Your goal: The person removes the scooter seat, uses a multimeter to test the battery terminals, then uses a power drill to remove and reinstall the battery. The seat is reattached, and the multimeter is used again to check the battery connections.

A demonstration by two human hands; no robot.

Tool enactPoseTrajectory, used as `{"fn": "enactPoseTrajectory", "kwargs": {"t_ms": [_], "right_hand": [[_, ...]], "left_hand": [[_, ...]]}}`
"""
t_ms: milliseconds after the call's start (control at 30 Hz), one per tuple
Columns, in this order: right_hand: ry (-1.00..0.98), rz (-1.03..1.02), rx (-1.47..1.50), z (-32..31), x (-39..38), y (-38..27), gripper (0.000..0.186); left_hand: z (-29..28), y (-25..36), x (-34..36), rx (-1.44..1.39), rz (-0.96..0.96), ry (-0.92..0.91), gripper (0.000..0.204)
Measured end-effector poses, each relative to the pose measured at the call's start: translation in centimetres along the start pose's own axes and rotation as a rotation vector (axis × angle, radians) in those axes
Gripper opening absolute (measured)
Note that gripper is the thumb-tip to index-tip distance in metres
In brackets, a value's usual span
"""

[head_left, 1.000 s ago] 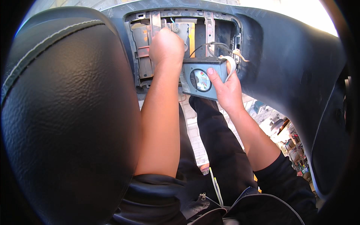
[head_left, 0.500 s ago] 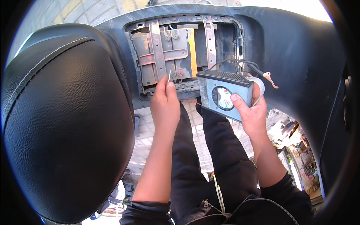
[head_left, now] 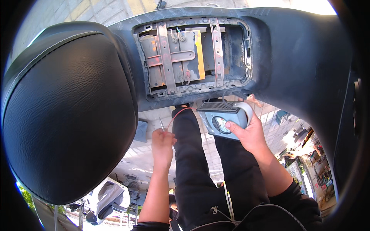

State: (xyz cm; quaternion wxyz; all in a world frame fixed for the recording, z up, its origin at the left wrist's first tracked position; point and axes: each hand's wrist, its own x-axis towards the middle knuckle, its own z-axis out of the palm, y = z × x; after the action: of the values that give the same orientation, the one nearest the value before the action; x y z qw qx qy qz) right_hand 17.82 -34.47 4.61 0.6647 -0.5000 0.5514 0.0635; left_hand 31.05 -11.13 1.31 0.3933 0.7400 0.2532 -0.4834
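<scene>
Both our hands have come back toward us in the last half second: the left hand (head_left: 162, 145) has left the near rim of the bay (head_left: 249, 73), and the right hand (head_left: 252, 135) has lowered the blue-grey meter (head_left: 228, 115), uncovering the bay's near right corner. Nearest, a black padded seat (head_left: 73, 111) with a pale stitched seam fills our left side, and our dark jacket (head_left: 296, 215) and black trousers (head_left: 189, 142) run out from below. Beyond them, our left fingers are curled closed around a slim probe (head_left: 161, 124), its metal tip pointing away from us, well apart from the bay. From that hand a red wire (head_left: 175, 116) loops to the meter's left side. Our right hand grips the meter by its right end, thumb on the front beside the round dial (head_left: 221, 125), under a grey strap (head_left: 247, 109). It holds the meter over our legs, just on our side of the bay; a copper-coloured clip (head_left: 255, 101) hangs near its far right corner. Farther out, two metal bars (head_left: 217, 54) cross the bay, one over grey batteries (head_left: 187, 48) with a yellow strip (head_left: 200, 57) along their right side. Past the bodywork (head_left: 300, 46) lies pale paving (head_left: 111, 10).
</scene>
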Motion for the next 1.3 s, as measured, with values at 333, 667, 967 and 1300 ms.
{"fn": "enactPoseTrajectory", "kwargs": {"t_ms": [333,667,967,1300], "right_hand": [[-0.368,-0.12,-0.731,1.7,-2.0,-5.3,0.071],[-1.111,-0.267,-0.869,8.7,-5.1,-8.9,0.077],[-0.811,-1.024,-1.082,20.8,-12.6,-17.8,0.071],[-0.061,-1.87,-1.345,45.1,-10.0,-26.5,0.053]], "left_hand": [[-0.9,-2.4,-7.1,-0.492,-0.096,0.044,0.019],[-5.0,-3.0,-13.2,-0.384,0.215,-0.329,0.079],[-12.6,-15.1,-9.8,-0.408,0.09,-0.009,0.08],[-23.1,-33.5,8.3,-1.132,-0.259,0.607,0.062]]}}
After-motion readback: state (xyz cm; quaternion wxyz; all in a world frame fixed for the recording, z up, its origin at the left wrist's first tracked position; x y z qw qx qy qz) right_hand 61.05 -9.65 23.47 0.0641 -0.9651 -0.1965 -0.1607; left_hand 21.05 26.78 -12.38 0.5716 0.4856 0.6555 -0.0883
